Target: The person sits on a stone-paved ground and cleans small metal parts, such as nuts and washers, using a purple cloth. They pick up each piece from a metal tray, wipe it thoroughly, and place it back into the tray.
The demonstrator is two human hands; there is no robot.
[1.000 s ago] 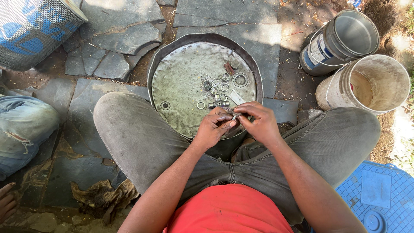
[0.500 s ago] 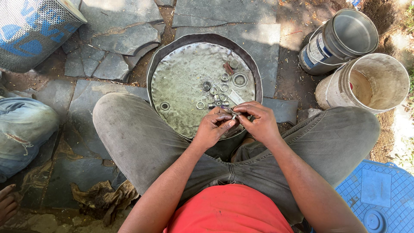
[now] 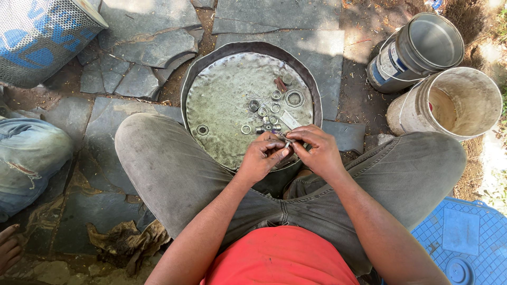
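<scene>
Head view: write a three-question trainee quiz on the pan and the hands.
1. True or false: both hands, left hand and right hand, pinch one small metal piece over the pan.
2. The lone nut in the pan lies on the person's: A left, B right?
3. Which bucket lies tipped nearer the pan's far rim: the metal bucket or the white bucket?

Key: 1 true; 2 A; 3 metal bucket.
</scene>
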